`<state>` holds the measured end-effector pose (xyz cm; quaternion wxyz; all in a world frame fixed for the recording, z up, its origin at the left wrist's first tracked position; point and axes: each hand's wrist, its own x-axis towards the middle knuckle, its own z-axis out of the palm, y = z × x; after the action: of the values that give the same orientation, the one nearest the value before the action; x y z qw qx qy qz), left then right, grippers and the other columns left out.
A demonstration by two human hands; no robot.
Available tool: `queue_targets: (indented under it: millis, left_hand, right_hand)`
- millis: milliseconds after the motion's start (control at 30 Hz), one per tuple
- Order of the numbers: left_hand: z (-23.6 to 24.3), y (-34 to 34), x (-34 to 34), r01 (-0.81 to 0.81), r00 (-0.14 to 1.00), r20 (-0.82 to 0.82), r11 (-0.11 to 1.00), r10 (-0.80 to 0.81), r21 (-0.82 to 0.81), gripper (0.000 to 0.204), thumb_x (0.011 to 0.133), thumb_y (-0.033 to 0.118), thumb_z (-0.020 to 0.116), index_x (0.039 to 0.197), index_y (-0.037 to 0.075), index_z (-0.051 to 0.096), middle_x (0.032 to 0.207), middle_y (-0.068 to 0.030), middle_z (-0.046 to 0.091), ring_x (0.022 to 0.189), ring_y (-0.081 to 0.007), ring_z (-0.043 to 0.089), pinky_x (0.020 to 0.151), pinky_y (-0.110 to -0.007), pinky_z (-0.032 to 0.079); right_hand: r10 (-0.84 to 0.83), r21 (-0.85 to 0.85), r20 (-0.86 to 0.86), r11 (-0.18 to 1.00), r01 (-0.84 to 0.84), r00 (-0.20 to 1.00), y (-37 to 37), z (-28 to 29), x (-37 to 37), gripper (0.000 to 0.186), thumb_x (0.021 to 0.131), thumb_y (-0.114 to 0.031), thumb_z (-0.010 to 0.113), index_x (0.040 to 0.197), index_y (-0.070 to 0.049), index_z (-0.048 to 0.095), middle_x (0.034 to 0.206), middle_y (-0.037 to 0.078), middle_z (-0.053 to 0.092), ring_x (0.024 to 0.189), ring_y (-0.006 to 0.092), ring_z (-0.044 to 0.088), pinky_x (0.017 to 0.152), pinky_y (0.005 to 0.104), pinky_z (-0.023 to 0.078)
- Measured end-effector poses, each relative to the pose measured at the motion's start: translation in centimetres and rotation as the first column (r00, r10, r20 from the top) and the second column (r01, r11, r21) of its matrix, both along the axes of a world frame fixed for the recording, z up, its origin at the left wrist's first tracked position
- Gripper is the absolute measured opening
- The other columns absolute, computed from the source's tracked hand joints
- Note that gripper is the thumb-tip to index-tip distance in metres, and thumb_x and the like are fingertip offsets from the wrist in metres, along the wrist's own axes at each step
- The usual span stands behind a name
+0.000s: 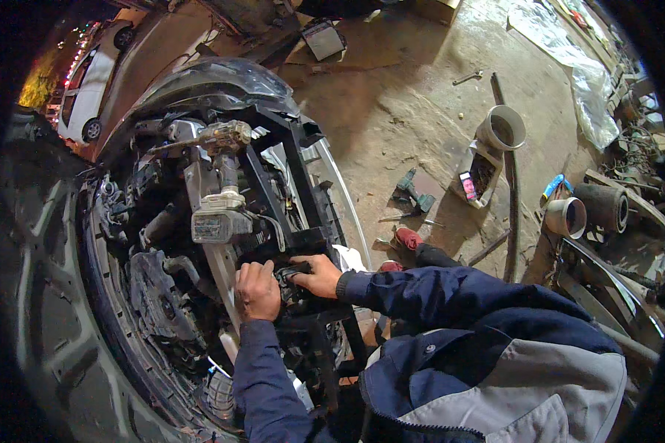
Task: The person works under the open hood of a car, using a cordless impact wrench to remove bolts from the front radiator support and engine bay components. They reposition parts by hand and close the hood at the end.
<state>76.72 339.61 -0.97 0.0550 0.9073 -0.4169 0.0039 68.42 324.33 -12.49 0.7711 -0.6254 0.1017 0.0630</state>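
Observation:
My left hand (257, 289) has its fingers curled down at the inner edge of the black metal frame (295, 166) on an open car front, beside a pale bar (222, 269); what its fingertips hold is hidden. My right hand (319, 277) grips a small black part (292, 273) in that frame, just right of my left hand. Above both hands a cordless impact tool (222, 225) lies on the engine bay, with a drill-like tool (213, 140) behind it. A white piece (351, 257) is beside my right wrist.
The car hood (48, 280) fills the left. On the floor are a green drill (410, 192), wrench (465, 76), two buckets (501, 127) (565, 218), wooden tray with phone (469, 177) and long bar (510, 251). Scrap parts (621, 221) line the right; a white car (89, 88) stands beyond.

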Motion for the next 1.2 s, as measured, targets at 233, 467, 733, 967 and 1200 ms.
queue_targets:
  millis: [233, 467, 733, 967, 1200]
  left_hand:
    - [0.8, -0.6, 1.1, -0.012, 0.995, -0.098, 0.999, 0.009, -0.029, 0.022, 0.083, 0.003, 0.075, 0.104, -0.003, 0.076, 0.093, -0.0157, 0.064, 0.093, -0.0387, 0.062, 0.083, -0.05, 0.052]
    - [1.4, -1.8, 3.6, -0.09, 0.956, -0.279, 0.995, 0.097, 0.037, 0.013, 0.082, 0.01, 0.081, 0.092, 0.001, 0.078, 0.089, -0.0157, 0.066, 0.09, -0.0389, 0.067, 0.08, -0.049, 0.055]
    - [1.6, -2.4, 2.5, -0.115, 0.978, -0.167, 0.99, 0.128, 0.081, 0.013, 0.083, 0.006, 0.077, 0.095, 0.002, 0.078, 0.092, -0.0158, 0.068, 0.096, -0.039, 0.067, 0.085, -0.049, 0.055]
    - [-0.3, -2.6, 0.3, -0.354, 0.932, -0.096, 0.935, 0.35, -0.029, 0.014, 0.085, 0.006, 0.075, 0.097, 0.0, 0.077, 0.096, -0.0167, 0.07, 0.097, -0.0399, 0.067, 0.086, -0.05, 0.054]
    - [-0.4, -2.8, 0.1, -0.401, 0.913, -0.102, 0.916, 0.396, -0.034, 0.015, 0.084, 0.008, 0.076, 0.097, 0.0, 0.078, 0.096, -0.017, 0.07, 0.098, -0.0398, 0.067, 0.088, -0.05, 0.054]
  right_hand:
    - [0.022, 0.062, -0.029, 0.998, -0.02, 0.999, -0.1, 0.3, 0.1, 0.053, 0.093, -0.013, 0.075, 0.139, 0.01, 0.064, 0.114, 0.022, 0.078, 0.102, 0.0208, 0.072, 0.093, 0.0368, 0.058]
    - [0.068, 0.125, -0.061, 0.99, -0.06, 0.996, -0.3, 0.3, 0.0, 0.055, 0.092, -0.01, 0.075, 0.141, 0.01, 0.063, 0.114, 0.021, 0.078, 0.102, 0.0221, 0.072, 0.093, 0.0358, 0.058]
    - [0.032, 0.181, -0.04, 0.983, -0.024, 0.999, -0.5, 0.8, -0.1, 0.057, 0.09, -0.018, 0.074, 0.14, 0.008, 0.065, 0.107, 0.028, 0.078, 0.091, 0.0286, 0.076, 0.082, 0.0404, 0.06]
    - [-0.01, 0.069, 0.007, 0.998, 0.01, 1.0, 0.2, 0.1, -0.3, 0.063, 0.088, -0.023, 0.077, 0.141, 0.008, 0.064, 0.093, 0.026, 0.077, 0.075, 0.0263, 0.073, 0.072, 0.0416, 0.058]
    - [0.08, 0.16, -0.148, 0.986, -0.056, 0.986, 0.1, 0.7, -0.1, 0.06, 0.09, -0.015, 0.079, 0.143, 0.008, 0.063, 0.101, 0.017, 0.078, 0.086, 0.017, 0.068, 0.08, 0.0338, 0.058]
